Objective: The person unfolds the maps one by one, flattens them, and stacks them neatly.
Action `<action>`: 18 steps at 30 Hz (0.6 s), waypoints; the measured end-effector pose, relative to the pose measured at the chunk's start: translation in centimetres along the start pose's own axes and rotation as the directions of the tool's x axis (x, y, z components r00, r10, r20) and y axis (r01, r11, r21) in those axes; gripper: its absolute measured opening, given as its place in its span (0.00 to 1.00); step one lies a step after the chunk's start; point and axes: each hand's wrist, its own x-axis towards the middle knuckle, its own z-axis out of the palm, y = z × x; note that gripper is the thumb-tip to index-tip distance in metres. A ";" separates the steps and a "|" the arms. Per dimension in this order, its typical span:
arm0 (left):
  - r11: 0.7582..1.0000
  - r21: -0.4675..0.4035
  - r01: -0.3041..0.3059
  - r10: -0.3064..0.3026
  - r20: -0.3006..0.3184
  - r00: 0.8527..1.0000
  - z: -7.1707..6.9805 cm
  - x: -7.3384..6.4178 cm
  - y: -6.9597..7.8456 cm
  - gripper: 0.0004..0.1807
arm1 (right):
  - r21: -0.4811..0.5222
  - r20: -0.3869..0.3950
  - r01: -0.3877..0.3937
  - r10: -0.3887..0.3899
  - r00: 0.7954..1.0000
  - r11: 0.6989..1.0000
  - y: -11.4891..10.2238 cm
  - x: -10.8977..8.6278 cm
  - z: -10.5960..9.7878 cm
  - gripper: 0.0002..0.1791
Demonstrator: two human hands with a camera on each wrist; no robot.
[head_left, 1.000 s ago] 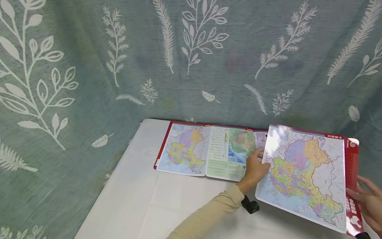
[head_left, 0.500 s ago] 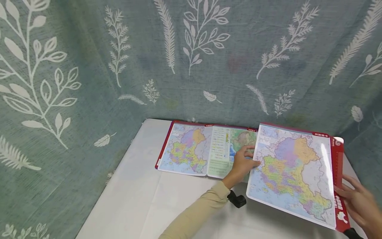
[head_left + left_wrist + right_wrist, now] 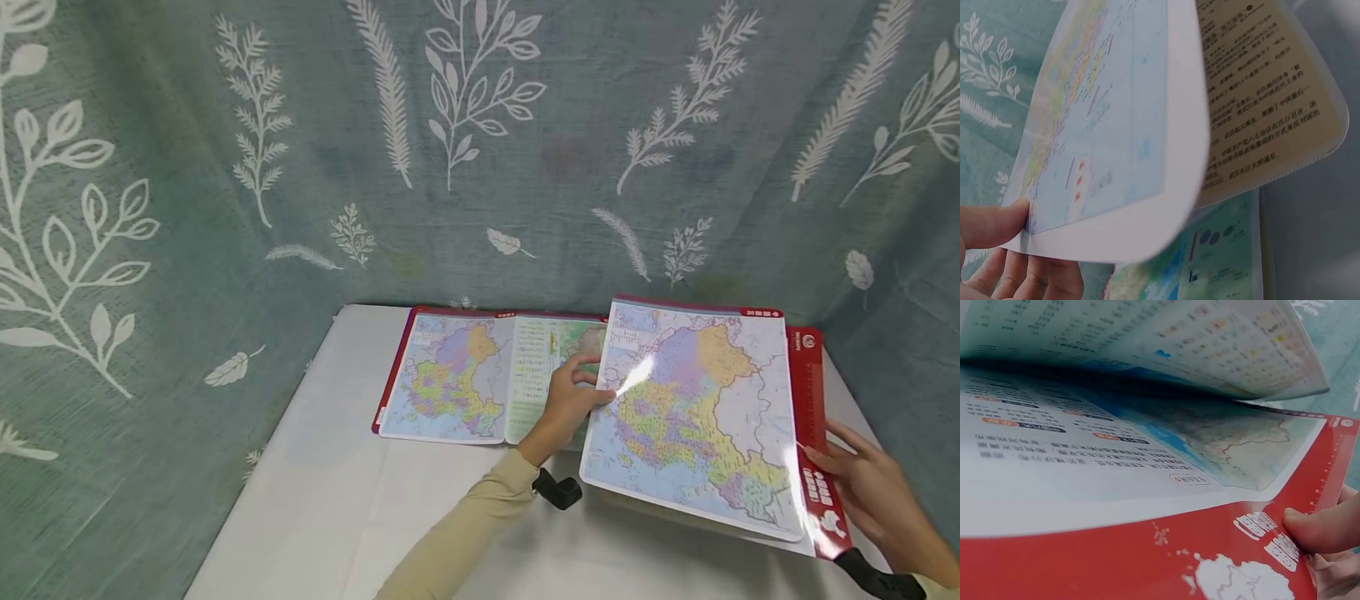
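My left hand (image 3: 562, 406) pinches the left edge of a glossy folding map (image 3: 686, 417), thumb on the front face and fingers behind. Over at the other side, my right hand (image 3: 870, 487) grips the map's red edge strip (image 3: 1166, 550), its thumb (image 3: 1325, 530) lying on the red. The map is held tilted above the table. Its colourful front panel has parted from the panels behind it, and the right wrist view looks into the gap. A brownish text panel (image 3: 1260, 94) shows behind the front one in the left wrist view.
Another opened map (image 3: 450, 383) with a red border lies flat at the back of the white table (image 3: 322, 500). The held map covers its right part. A green curtain (image 3: 525, 150) with white leaf prints hangs behind and at the left.
Both hands have carried the map leftward, so it overlaps more of the map on the table. At the right, the front panel has shifted away from the red-edged sheet. The head view has also turned slightly.
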 end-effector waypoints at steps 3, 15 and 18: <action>1.000 -0.004 -0.005 0.006 0.010 1.000 -0.7 0.1 -0.1 0.29 | -0.002 0.025 0.013 -0.013 1.000 1.000 0.0 0.3 0.2 0.36; 1.000 0.030 0.007 -0.007 -0.011 1.000 -3.6 0.2 0.4 0.28 | 0.061 0.112 0.032 -0.038 0.993 0.998 -0.5 1.2 1.4 0.24; 0.999 0.037 0.024 -0.023 -0.030 0.999 -4.3 0.3 0.5 0.28 | 0.051 0.106 0.031 -0.037 0.994 0.998 -0.4 1.4 1.5 0.24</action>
